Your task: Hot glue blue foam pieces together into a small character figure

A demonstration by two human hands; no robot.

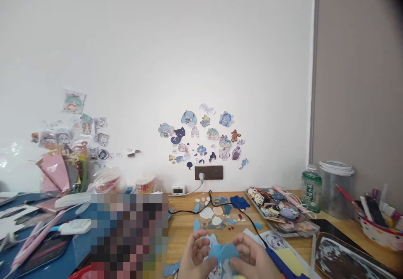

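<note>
At the near edge of the wooden table, my left hand (pixel 197 257) and my right hand (pixel 252 257) face each other with curled fingers. Between them are light blue cut-out pieces (pixel 229 252), one with a rounded edge. Thumb and fingers of each hand pinch the blue material; whether it is one joined piece or several, I cannot tell. Beyond my hands lie loose cut pieces in white, blue, grey and dark red, among them a large white one (pixel 206 213). Close to my right hand rests a blue tool (pixel 285 266) with a black cord.
A tray (pixel 310 230) heaped with cut-out figures stands right, near a green-labelled bottle (pixel 311 188), a lidded bucket (pixel 336 190) and a pen basket (pixel 382 232). The black cord (pixel 248 215) crosses the table. A pixelated area covers the left; a pink pen-like tool (pixel 36 239) lies beyond it.
</note>
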